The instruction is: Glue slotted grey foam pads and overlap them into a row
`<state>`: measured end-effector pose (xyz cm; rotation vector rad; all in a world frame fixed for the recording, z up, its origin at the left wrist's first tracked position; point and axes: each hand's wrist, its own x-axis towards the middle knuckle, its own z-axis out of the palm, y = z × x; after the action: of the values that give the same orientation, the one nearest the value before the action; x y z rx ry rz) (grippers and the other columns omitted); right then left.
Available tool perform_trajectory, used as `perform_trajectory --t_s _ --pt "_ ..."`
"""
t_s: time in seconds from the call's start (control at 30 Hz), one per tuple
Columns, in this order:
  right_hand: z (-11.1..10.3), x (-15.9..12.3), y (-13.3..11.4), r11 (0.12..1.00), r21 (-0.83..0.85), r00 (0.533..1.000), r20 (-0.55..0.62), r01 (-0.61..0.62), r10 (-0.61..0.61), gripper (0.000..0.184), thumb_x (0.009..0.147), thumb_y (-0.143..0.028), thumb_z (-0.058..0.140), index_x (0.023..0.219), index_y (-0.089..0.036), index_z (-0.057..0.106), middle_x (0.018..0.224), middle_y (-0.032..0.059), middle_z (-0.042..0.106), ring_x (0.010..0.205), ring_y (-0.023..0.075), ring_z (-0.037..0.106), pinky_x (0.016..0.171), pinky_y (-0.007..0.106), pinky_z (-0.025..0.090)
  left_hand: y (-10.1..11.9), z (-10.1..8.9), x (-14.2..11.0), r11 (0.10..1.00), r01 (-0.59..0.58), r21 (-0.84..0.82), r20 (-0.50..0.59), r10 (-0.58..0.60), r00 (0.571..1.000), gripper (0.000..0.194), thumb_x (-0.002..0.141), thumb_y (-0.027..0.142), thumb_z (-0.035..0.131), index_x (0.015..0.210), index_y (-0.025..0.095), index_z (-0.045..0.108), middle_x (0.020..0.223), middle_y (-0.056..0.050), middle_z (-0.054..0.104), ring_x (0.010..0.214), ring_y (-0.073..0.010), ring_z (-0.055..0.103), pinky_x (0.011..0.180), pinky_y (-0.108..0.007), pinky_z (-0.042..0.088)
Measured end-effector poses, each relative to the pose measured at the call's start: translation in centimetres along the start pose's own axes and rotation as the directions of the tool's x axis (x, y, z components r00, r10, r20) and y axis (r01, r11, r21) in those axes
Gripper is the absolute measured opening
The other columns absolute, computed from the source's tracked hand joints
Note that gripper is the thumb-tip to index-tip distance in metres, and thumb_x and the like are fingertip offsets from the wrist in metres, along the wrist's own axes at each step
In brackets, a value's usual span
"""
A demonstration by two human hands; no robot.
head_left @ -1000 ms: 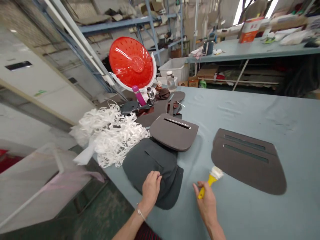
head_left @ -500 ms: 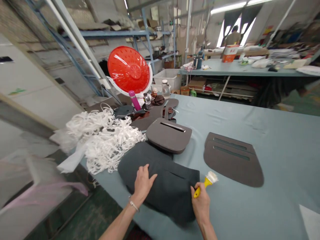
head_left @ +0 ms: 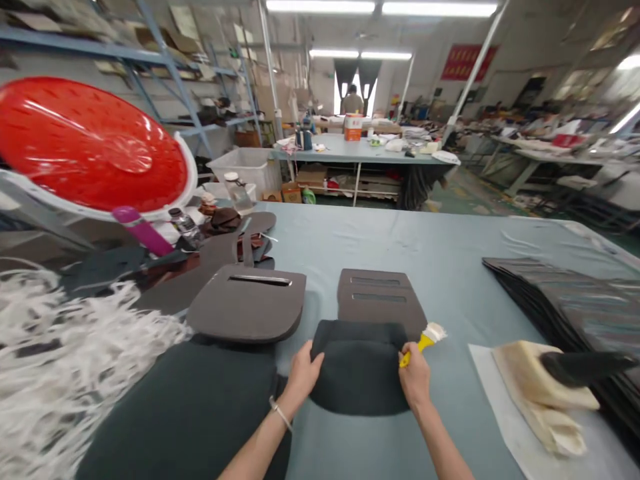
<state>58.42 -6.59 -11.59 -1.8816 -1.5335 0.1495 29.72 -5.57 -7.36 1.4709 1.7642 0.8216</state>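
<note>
- The table (head_left: 450,240) is covered in pale blue cloth and carries everything; the cloth looks loose, so a hard push on any piece may ruck it and drag the piece out of line.
- A heap of white strips (head_left: 65,360) crowds the left edge, against a big dark sheet (head_left: 190,413); a careless left elbow may sweep strips onto the work.
- A red bowl (head_left: 90,147) stands tilted on its rim at far left, above a pink bottle (head_left: 143,230); it seems well clear of the hands.
- A stack of dark panels (head_left: 575,300) lies at right, and before it a white sheet (head_left: 500,413) with a cream pad (head_left: 540,387); the right arm swinging out may knock the pad.
- A grey slotted panel (head_left: 247,310) lies at centre left; another grey panel (head_left: 380,300) with two slots lies beside it, its near edge under the dark piece.
- The dark piece (head_left: 357,373) lies flat at the near edge, partly over the two-slot panel; if it goes down skewed, the edges may not match, and I cannot tell whether either face is wet.
- The left hand (head_left: 303,373) grips the piece's left edge, fingers curled over it, thumb on top; uneven pull may crease it.
- The right hand (head_left: 415,377) pinches the piece's right edge while closed around a yellow-handled brush (head_left: 425,340); two things in one hand is the main risk; the brush may slip, or its white bristles may smear the panel they hover beside.
</note>
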Motion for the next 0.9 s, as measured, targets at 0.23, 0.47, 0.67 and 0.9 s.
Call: perform_trajectory --t_s 0.23,0.47,0.67,0.9 --pt "-0.1 7.1 5.0 0.979 -0.199 0.998 -0.053 -0.032 0.022 0.025 0.07 -0.002 0.034 0.082 -0.018 0.048 0.07 -0.0004 0.043 0.06 0.012 0.038 0.055 0.023 0.024 1.3 7.7 7.4 0.997 -0.032 -0.067 -0.031 0.03 0.999 0.029 0.073 0.015 0.056 0.103 0.017 0.054 0.102 -0.009 0.064 0.098 -0.0186 0.06 0.089 -0.033 0.045" --pt "0.7 9.3 8.0 0.939 -0.332 0.995 0.019 -0.089 0.101 0.024 0.075 -0.003 0.038 0.088 -0.016 0.052 0.072 -0.0007 0.043 0.059 0.0106 0.034 0.054 0.023 0.021 0.9 10.5 8.5 0.997 -0.071 -0.017 -0.057 0.07 0.996 0.036 0.072 0.013 0.056 0.107 0.016 0.048 0.097 -0.007 0.055 0.093 -0.0185 0.055 0.086 -0.038 0.046" --pt "-0.6 8.6 8.0 0.902 -0.424 0.997 -0.047 -0.08 0.067 0.012 0.084 -0.024 0.052 0.09 -0.015 0.057 0.077 0.0052 0.053 0.072 0.0161 0.045 0.061 0.024 0.03 1.7 9.8 8.0 0.981 -0.162 0.105 -0.134 0.175 0.975 0.03 0.077 0.025 0.053 0.105 0.016 0.046 0.1 -0.007 0.049 0.088 -0.0176 0.053 0.083 -0.039 0.046" --pt "-9.8 1.2 6.6 0.965 -0.217 0.978 -0.176 -0.148 0.111 0.04 0.09 -0.046 0.04 0.113 -0.019 0.059 0.087 0.0078 0.06 0.076 0.0183 0.053 0.069 0.029 0.04 1.6 5.6 4.1 0.961 -0.087 0.261 0.061 0.074 0.995 0.028 0.082 0.043 0.035 0.064 0.022 0.039 0.054 0.004 0.042 0.054 -0.0145 0.044 0.058 -0.028 0.036"
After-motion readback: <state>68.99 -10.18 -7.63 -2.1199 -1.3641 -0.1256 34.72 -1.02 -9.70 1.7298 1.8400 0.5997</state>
